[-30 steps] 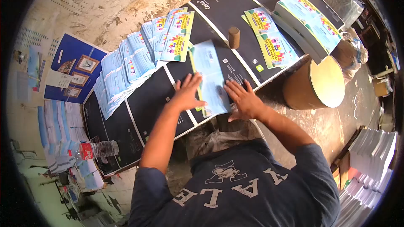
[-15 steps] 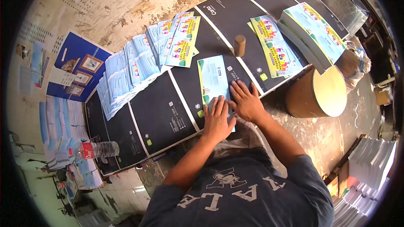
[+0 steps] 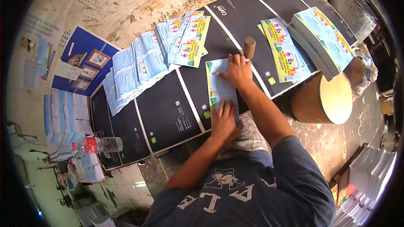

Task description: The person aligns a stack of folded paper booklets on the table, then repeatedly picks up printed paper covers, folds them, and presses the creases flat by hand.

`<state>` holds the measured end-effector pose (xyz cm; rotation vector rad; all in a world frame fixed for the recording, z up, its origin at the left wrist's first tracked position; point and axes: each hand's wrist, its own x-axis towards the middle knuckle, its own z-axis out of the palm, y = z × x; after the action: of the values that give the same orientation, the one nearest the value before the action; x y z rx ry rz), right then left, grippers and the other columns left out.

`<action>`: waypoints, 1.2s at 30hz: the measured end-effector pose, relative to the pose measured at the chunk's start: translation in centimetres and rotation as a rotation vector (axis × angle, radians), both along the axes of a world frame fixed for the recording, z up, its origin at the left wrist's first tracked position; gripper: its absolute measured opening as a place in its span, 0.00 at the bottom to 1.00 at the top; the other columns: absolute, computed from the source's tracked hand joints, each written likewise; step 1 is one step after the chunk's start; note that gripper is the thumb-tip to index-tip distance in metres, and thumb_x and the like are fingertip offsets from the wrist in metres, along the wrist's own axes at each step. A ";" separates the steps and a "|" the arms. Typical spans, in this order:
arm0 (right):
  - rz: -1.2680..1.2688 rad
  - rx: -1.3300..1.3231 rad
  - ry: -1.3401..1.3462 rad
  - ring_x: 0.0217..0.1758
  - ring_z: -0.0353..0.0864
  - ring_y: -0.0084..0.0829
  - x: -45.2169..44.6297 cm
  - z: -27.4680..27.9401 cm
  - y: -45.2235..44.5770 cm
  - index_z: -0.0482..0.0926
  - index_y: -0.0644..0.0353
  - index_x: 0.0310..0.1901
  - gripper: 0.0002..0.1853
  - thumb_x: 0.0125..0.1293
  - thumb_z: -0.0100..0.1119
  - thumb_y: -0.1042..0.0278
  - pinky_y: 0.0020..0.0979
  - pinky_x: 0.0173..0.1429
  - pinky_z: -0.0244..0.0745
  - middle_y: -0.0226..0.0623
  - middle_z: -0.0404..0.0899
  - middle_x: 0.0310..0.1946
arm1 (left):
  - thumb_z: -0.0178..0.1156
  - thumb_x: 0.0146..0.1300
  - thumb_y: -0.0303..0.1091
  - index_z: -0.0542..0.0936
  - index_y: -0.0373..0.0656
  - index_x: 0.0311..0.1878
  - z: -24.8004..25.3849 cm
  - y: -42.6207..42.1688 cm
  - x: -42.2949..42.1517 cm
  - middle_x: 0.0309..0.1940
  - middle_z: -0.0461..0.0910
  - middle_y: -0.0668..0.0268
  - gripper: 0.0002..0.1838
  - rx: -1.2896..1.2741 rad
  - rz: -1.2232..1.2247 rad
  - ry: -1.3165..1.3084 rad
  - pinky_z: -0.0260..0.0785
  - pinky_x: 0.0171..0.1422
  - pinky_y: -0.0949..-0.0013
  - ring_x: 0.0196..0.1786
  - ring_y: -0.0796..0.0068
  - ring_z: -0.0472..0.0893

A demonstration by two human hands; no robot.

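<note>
A light blue printed booklet sheet [image 3: 219, 86] with a yellow-green left edge lies on the black table covering, close to the table's front edge. My left hand [image 3: 225, 120] rests flat on its lower half, fingers stretched out. On the upper right part of the same sheet lies my right hand [image 3: 239, 73], its thumb spread to the left and its fingers pointing toward the far edge. Both hands are open and press on the paper without gripping it. Just beyond the right hand stands a short brown cylinder [image 3: 249, 48].
Fanned blue booklets [image 3: 143, 59] spread across the table's left side. To the right are yellow-and-blue printed covers [image 3: 290, 59] and a thick stack of sheets [image 3: 324, 38]. A plastic bottle [image 3: 103, 145] lies at the left end. A round brown drum [image 3: 322, 101] stands beside the front edge.
My right hand has moved up the sheet, away from my body, from its lower right edge. My left hand stays on the lower half. The whole view has shifted slightly.
</note>
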<state>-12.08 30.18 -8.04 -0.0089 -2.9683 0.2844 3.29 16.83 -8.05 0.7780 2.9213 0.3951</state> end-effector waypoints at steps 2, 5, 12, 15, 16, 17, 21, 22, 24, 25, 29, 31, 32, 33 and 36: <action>-0.005 -0.053 -0.149 0.63 0.74 0.38 -1.4 0.8 0.1 0.65 0.60 0.74 0.50 0.63 0.55 0.25 0.41 0.61 0.70 0.39 0.75 0.57 | 0.66 0.59 0.49 0.66 0.34 0.72 1.1 0.7 1.1 0.74 0.61 0.45 0.42 -0.008 0.033 -0.006 0.51 0.77 0.35 0.76 0.41 0.60; 0.006 -0.205 -0.059 0.63 0.75 0.42 0.8 1.5 -0.6 0.62 0.58 0.76 0.49 0.65 0.55 0.28 0.46 0.60 0.73 0.44 0.74 0.57 | 0.67 0.57 0.36 0.65 0.32 0.71 0.7 0.1 2.0 0.72 0.62 0.42 0.39 -0.154 -0.018 -0.038 0.58 0.77 0.45 0.73 0.39 0.63; -0.021 -0.451 0.202 0.66 0.75 0.50 11.3 5.7 15.3 0.72 0.61 0.67 0.38 0.59 0.73 0.50 0.44 0.67 0.72 0.46 0.73 0.65 | 0.50 0.69 0.19 0.67 0.34 0.74 13.6 -9.2 -3.3 0.50 0.85 0.47 0.29 0.546 0.447 0.151 0.78 0.50 0.60 0.46 0.61 0.88; -0.053 0.013 0.066 0.82 0.54 0.48 12.6 3.7 21.9 0.62 0.55 0.76 0.55 0.49 0.76 0.39 0.52 0.81 0.52 0.43 0.57 0.79 | 0.46 0.71 0.20 0.71 0.29 0.69 17.4 -11.0 -12.1 0.46 0.85 0.57 0.24 0.820 0.486 0.029 0.75 0.50 0.71 0.45 0.75 0.83; -0.047 -0.014 -0.149 0.86 0.40 0.44 12.9 3.7 22.6 0.56 0.52 0.79 0.62 0.45 0.75 0.34 0.59 0.84 0.36 0.39 0.50 0.82 | 0.48 0.70 0.21 0.76 0.30 0.62 14.3 -12.1 -16.7 0.44 0.85 0.60 0.19 0.963 0.431 0.035 0.74 0.45 0.72 0.41 0.76 0.83; -0.003 0.031 -0.215 0.85 0.45 0.43 13.7 3.9 22.8 0.60 0.50 0.78 0.56 0.49 0.75 0.39 0.61 0.83 0.40 0.38 0.54 0.81 | 0.50 0.69 0.23 0.79 0.31 0.54 11.5 -12.6 -20.8 0.41 0.85 0.62 0.14 0.980 0.449 0.037 0.73 0.42 0.71 0.38 0.77 0.82; 0.076 0.034 0.190 0.66 0.78 0.38 16.5 2.0 23.8 0.84 0.53 0.49 0.16 0.57 0.64 0.74 0.56 0.79 0.54 0.34 0.85 0.52 | 0.57 0.65 0.29 0.78 0.33 0.60 3.6 -11.5 -29.6 0.38 0.85 0.52 0.21 0.842 0.643 -0.040 0.73 0.49 0.63 0.39 0.62 0.83; 0.060 0.004 0.282 0.62 0.80 0.39 16.9 2.8 23.8 0.85 0.54 0.46 0.14 0.56 0.64 0.76 0.53 0.77 0.59 0.35 0.85 0.48 | 0.59 0.65 0.32 0.76 0.33 0.62 3.1 -11.0 -29.8 0.42 0.85 0.50 0.23 0.691 0.671 0.077 0.73 0.53 0.61 0.44 0.59 0.83; 0.037 -0.117 0.445 0.56 0.84 0.41 17.6 5.5 24.0 0.85 0.57 0.42 0.12 0.55 0.65 0.80 0.48 0.71 0.69 0.38 0.86 0.44 | 0.61 0.65 0.34 0.74 0.33 0.65 2.7 -10.0 -29.5 0.46 0.84 0.49 0.26 0.544 0.687 0.188 0.73 0.58 0.60 0.48 0.55 0.84; 0.033 -0.209 0.512 0.54 0.85 0.42 18.2 7.7 24.2 0.85 0.58 0.40 0.12 0.54 0.65 0.82 0.46 0.68 0.73 0.40 0.86 0.43 | 0.62 0.66 0.36 0.73 0.33 0.67 4.4 -8.3 -27.4 0.50 0.83 0.47 0.28 0.358 0.678 0.379 0.71 0.62 0.58 0.53 0.53 0.82; 0.174 -0.542 0.355 0.47 0.86 0.40 21.9 21.4 22.6 0.83 0.65 0.40 0.09 0.56 0.67 0.81 0.36 0.55 0.77 0.43 0.86 0.39 | 0.69 0.66 0.41 0.75 0.38 0.67 12.2 -2.5 -18.2 0.62 0.79 0.52 0.30 0.677 0.089 0.075 0.66 0.72 0.58 0.65 0.58 0.77; 0.391 -0.881 0.244 0.43 0.85 0.38 22.6 24.6 21.6 0.83 0.67 0.41 0.10 0.58 0.67 0.76 0.33 0.50 0.76 0.42 0.85 0.36 | 0.69 0.66 0.45 0.76 0.37 0.66 17.5 0.9 -11.4 0.67 0.76 0.52 0.31 0.704 -0.329 0.045 0.61 0.76 0.60 0.71 0.60 0.73; 0.278 -0.854 0.311 0.42 0.84 0.37 22.3 24.3 20.4 0.83 0.68 0.42 0.11 0.58 0.67 0.73 0.32 0.49 0.75 0.41 0.84 0.36 | 0.69 0.66 0.43 0.77 0.37 0.65 18.3 2.0 -8.7 0.64 0.79 0.53 0.29 0.774 -0.404 0.004 0.64 0.73 0.61 0.67 0.62 0.76; 0.173 -0.822 0.285 0.41 0.83 0.33 21.2 24.9 18.5 0.82 0.69 0.43 0.12 0.59 0.67 0.73 0.30 0.47 0.74 0.40 0.84 0.35 | 0.70 0.66 0.42 0.78 0.37 0.63 18.7 2.7 -6.5 0.60 0.82 0.54 0.27 0.845 -0.480 -0.030 0.67 0.70 0.63 0.64 0.64 0.79; 0.085 -1.101 0.307 0.40 0.79 0.23 17.6 23.9 14.6 0.82 0.67 0.44 0.11 0.64 0.66 0.70 0.26 0.46 0.72 0.31 0.82 0.34 | 0.71 0.66 0.36 0.80 0.37 0.60 17.1 2.0 -2.9 0.49 0.86 0.58 0.23 0.974 -0.199 -0.524 0.74 0.59 0.67 0.52 0.70 0.84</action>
<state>5.48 44.75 15.85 0.0264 -2.1540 1.6728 0.37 18.82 9.09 0.8377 2.0284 1.7333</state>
